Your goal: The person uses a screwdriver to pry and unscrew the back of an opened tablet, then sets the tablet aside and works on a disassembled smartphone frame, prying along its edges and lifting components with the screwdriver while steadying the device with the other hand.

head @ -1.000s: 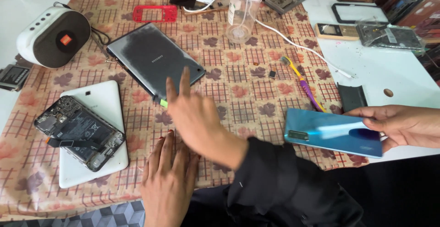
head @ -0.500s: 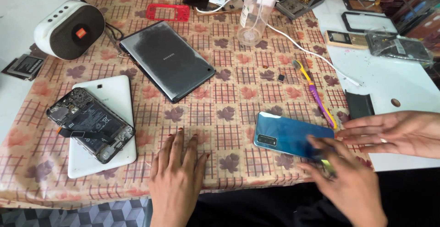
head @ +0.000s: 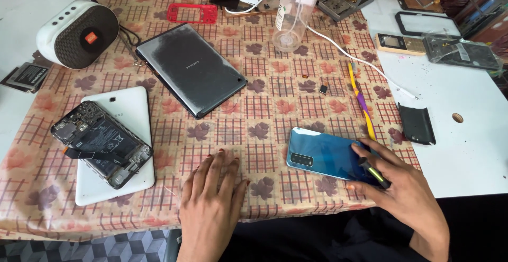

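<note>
A glossy blue phone [head: 323, 153] lies back-up on the leaf-patterned tablecloth [head: 264, 98] near the front edge. My right hand [head: 402, 193] rests on the phone's right end, its fingers closed around a small dark tool with a yellow-green tip [head: 373, 172]. The fingertips touch the phone's back. My left hand [head: 211, 204] lies flat, palm down, on the cloth to the left of the phone and holds nothing.
A dark grey tablet [head: 190, 71] lies mid-table. On a white tablet [head: 114, 188] at the left sits an opened phone [head: 100, 143]. Further back are a speaker [head: 76, 32], a clear bottle [head: 296, 13] and a red phone frame [head: 193, 13]. A yellow-purple tool [head: 360, 95] and black cover [head: 416, 124] lie right.
My right hand came back from the grey tablet to the blue phone, now with the small tool in it. Another person's hand that held the phone from the right has gone.
</note>
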